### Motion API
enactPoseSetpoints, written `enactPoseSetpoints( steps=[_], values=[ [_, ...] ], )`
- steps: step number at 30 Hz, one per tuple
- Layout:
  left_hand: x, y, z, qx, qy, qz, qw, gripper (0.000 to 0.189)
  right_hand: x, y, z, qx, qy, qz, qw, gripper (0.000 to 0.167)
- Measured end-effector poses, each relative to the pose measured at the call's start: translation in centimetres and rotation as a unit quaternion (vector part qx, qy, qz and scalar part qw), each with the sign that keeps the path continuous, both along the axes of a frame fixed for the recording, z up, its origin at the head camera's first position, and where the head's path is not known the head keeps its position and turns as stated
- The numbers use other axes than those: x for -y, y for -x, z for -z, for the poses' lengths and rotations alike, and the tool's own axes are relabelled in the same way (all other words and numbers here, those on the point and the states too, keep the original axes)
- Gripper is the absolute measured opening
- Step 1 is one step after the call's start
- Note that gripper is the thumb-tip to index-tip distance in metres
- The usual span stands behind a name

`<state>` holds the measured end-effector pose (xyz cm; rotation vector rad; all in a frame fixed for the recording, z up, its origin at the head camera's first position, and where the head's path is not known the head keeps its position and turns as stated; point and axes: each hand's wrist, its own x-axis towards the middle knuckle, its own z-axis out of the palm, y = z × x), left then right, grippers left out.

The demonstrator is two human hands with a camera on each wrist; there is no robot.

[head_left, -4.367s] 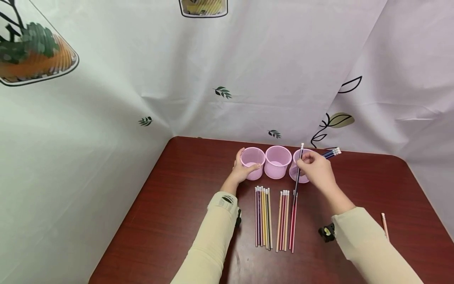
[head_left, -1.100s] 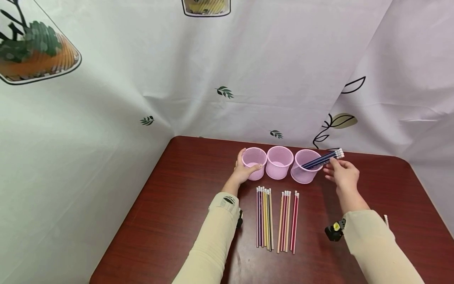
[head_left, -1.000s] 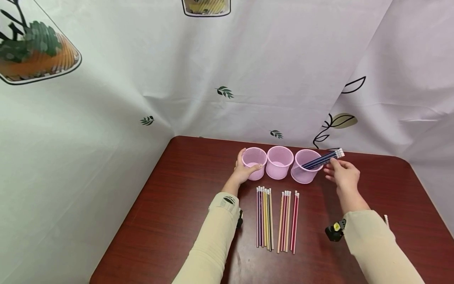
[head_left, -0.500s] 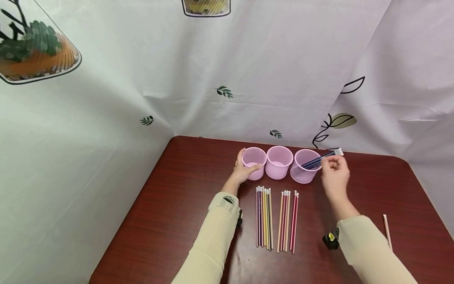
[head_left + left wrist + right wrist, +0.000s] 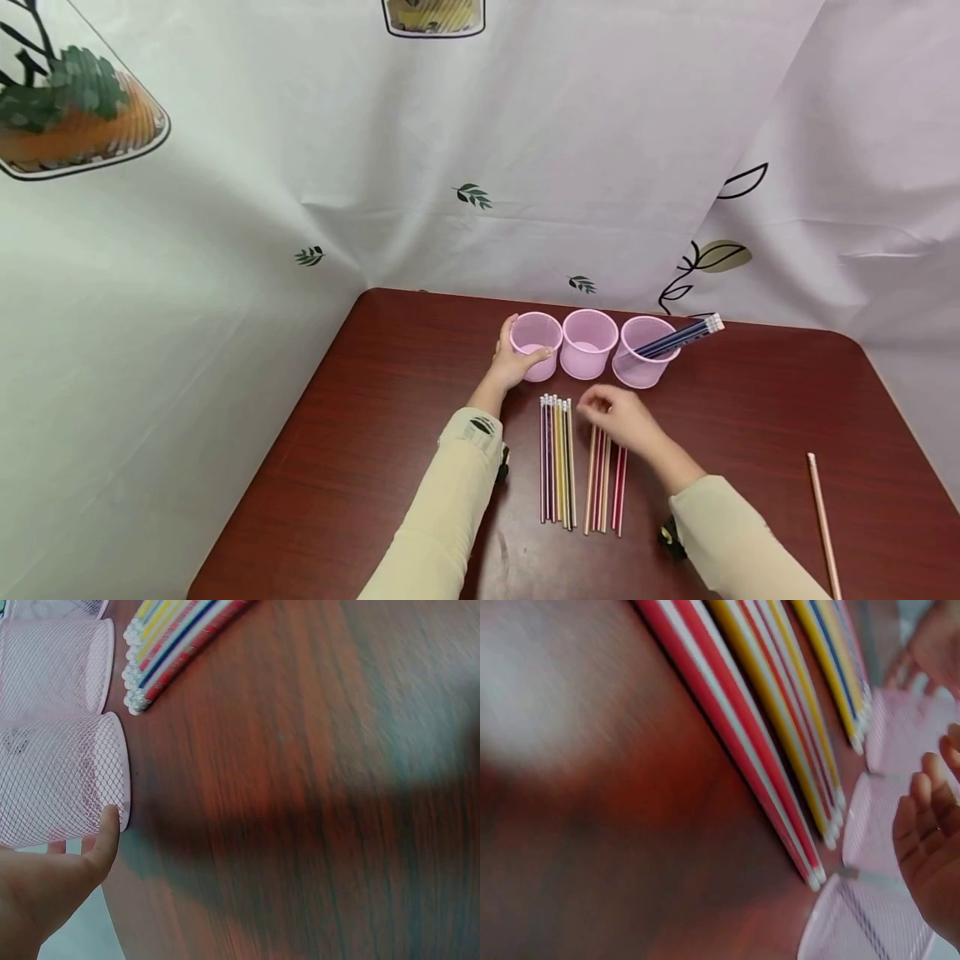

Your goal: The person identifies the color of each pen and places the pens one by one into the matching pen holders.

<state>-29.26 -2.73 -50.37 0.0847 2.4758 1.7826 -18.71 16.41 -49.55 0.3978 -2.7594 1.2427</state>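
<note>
My left hand [image 5: 514, 362] grips the leftmost pink mesh pencil cup [image 5: 536, 327], thumb across its front and fingers round its far left side. Beside it stand a middle pink cup [image 5: 589, 321] and a right pink cup [image 5: 637, 372]. Dark blue pencils [image 5: 678, 337] lean out of the right cup toward the right, eraser ends up. Over the eraser ends of the middle pencil group [image 5: 597, 483] hovers my right hand [image 5: 618, 417], fingers loosely bent, nothing held. In the right wrist view, two red pencils [image 5: 735, 712] lie beside that group.
A larger group of mixed pencils [image 5: 557, 458] lies left of the middle group on the brown table [image 5: 375, 433]. One light pencil [image 5: 823, 525] lies alone at the right. White printed cloth [image 5: 525, 167] hangs behind the cups.
My right hand set a dark blue pencil with the others in the right cup, let go, then moved left and nearer over the lying pencils. The left hand stays on its cup.
</note>
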Motion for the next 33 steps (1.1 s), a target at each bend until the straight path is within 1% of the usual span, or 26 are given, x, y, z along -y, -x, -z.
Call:
enactPoseSetpoints(
  steps=[2,4,5,7,10,13,17,19,21,24,28,33],
  values=[
    [0.2,-0.1,0.0,-0.008,-0.006,-0.004,0.9999,0.093,1.0,-0.3,0.6,-0.001,-0.044,-0.033,0.9985,0.005],
    [0.4,-0.1,-0.1,-0.013,-0.015,-0.005,0.9998,0.093,1.8,-0.6,1.2,-0.009,-0.088,-0.05,0.9948,0.008],
    [0.5,-0.1,-0.1,-0.017,-0.019,-0.003,0.9997,0.093,2.2,-0.8,1.5,-0.012,-0.107,-0.052,0.9928,0.01],
    [0.5,-0.1,-0.1,-0.023,-0.023,0.001,0.9995,0.093,2.7,-1.0,1.8,-0.015,-0.137,-0.045,0.9894,0.014],
    [0.4,-0.2,-0.5,-0.031,-0.031,0.009,0.999,0.094,3.1,-1.2,1.9,-0.004,-0.163,-0.019,0.9864,0.017],
    [0.1,-0.3,-1.1,-0.023,-0.028,0.005,0.9993,0.098,3.1,-1.2,2.0,0.009,-0.179,0.002,0.9839,0.021],
    [-0.4,-0.5,-1.8,0.003,0.022,-0.004,0.9998,0.106,3.0,-1.2,2.2,0.012,-0.196,0.02,0.9804,0.025],
    [-0.6,-0.5,-1.9,0.006,0.049,-0.004,0.9988,0.109,3.0,-1.1,2.3,0.012,-0.203,0.027,0.9788,0.026],
    [-0.8,-0.4,-1.8,0.004,0.061,-0.007,0.9981,0.11,3.0,-1.0,2.4,0.016,-0.208,0.035,0.9774,0.028],
    [-0.9,-0.4,-1.6,-0.001,0.059,-0.017,0.9981,0.108,3.1,-1.0,2.4,0.024,-0.209,0.041,0.9768,0.03],
    [-1.1,-0.4,-1.3,-0.01,0.036,-0.027,0.9989,0.105,3.2,-0.9,2.4,0.034,-0.207,0.045,0.9767,0.029],
    [-1.1,-0.5,-1.0,-0.02,0.017,-0.029,0.9992,0.101,3.2,-0.9,2.4,0.065,-0.205,0.07,0.9741,0.027]
  ],
)
